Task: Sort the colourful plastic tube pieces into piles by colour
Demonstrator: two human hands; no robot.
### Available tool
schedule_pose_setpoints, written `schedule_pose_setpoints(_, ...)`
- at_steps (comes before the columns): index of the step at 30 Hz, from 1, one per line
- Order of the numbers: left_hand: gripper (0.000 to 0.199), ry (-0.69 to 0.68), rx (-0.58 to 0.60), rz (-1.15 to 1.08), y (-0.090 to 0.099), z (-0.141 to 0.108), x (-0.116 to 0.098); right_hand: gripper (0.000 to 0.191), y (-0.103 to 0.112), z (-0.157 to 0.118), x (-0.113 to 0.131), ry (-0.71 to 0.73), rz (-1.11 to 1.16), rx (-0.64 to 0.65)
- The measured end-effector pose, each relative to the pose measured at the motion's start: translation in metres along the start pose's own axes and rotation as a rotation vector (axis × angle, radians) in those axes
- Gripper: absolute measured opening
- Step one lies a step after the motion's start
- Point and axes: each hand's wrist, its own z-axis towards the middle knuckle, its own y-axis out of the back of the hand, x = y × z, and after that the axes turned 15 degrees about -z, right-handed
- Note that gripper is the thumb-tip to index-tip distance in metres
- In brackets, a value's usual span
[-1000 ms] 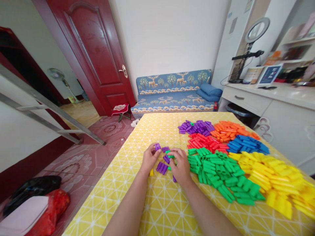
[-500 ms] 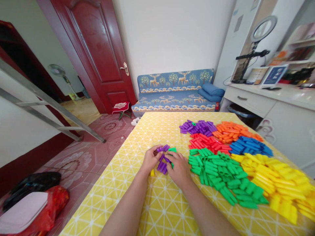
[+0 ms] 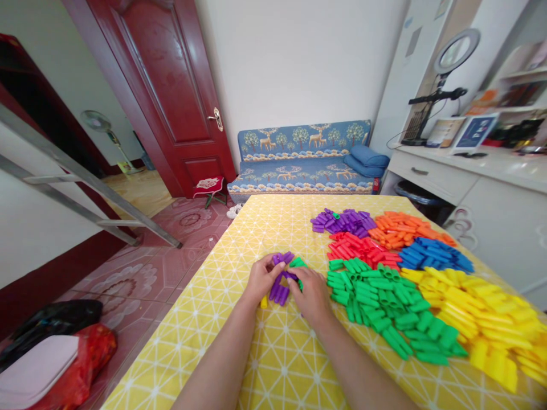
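Purple plastic tube pieces [image 3: 280, 294] lie in a small cluster on the yellow tablecloth, between my two hands. My left hand [image 3: 261, 279] is on the cluster's left side, with thumb and fingers closed on a purple tube at its upper end. From the right, my right hand [image 3: 311, 289] pinches another purple tube; its fingers partly hide it. A green tube piece [image 3: 298, 262] shows just beyond my right fingers. Below my left hand lies a yellow tube piece [image 3: 264, 302], partly covered. How the purple pieces are joined is too small to tell.
Loose tube pieces are heaped by colour on the right: green [image 3: 376, 290], yellow [image 3: 482, 313], red [image 3: 359, 249], blue [image 3: 436, 254], orange [image 3: 404, 228] and purple [image 3: 350, 221]. A blue sofa [image 3: 299, 168] stands behind the table, a metal ladder [image 3: 85, 176] at left.
Both hands stay at the cluster with small finger shifts. The lower purple pieces and the green piece have tilted slightly. The heaps are unmoved.
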Motion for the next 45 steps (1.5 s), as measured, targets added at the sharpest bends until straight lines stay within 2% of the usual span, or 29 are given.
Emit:
schedule_pose_setpoints(4,0.031,-0.009,0.01,0.035,0.0,-0.001,-0.002,0.027,-0.002,0.0,-0.001,-0.004,0.068,-0.041)
schedule_pose_setpoints(8,0.031,0.029,0.013,0.05,-0.001,-0.002,-0.003,0.032,-0.008,0.0,-0.004,-0.069,0.124,-0.105)
schedule_pose_setpoints(12,0.03,0.022,0.021,0.066,0.0,-0.003,-0.003,0.03,-0.007,0.001,-0.006,-0.069,0.04,-0.104)
schedule_pose_setpoints(16,0.028,-0.006,0.024,0.1,0.0,-0.003,-0.004,0.026,0.002,0.003,-0.004,-0.049,-0.112,-0.067)
schedule_pose_setpoints(21,0.026,0.0,0.015,0.105,-0.001,-0.003,-0.006,0.019,0.007,0.002,0.001,-0.051,-0.176,-0.012)
schedule_pose_setpoints(25,0.026,0.014,0.01,0.079,-0.001,-0.002,-0.005,0.027,0.009,0.003,0.007,-0.003,-0.253,0.039)
schedule_pose_setpoints(29,0.025,0.012,0.015,0.037,0.0,-0.002,-0.004,0.024,0.013,0.007,0.014,0.041,-0.307,0.064)
schedule_pose_setpoints(35,0.026,0.036,0.002,0.04,-0.001,-0.002,-0.007,0.02,0.037,0.022,0.018,-0.041,-0.253,0.105)
schedule_pose_setpoints(39,0.027,0.035,-0.002,0.046,0.0,-0.002,-0.006,0.02,0.051,0.029,0.018,-0.068,-0.191,0.188)
schedule_pose_setpoints(43,0.027,0.022,-0.009,0.054,0.001,-0.001,-0.001,0.008,0.048,0.026,0.017,-0.02,-0.251,0.325)
schedule_pose_setpoints(45,0.027,0.025,-0.006,0.044,0.002,-0.001,0.001,0.009,0.047,0.025,0.015,-0.011,-0.259,0.365)
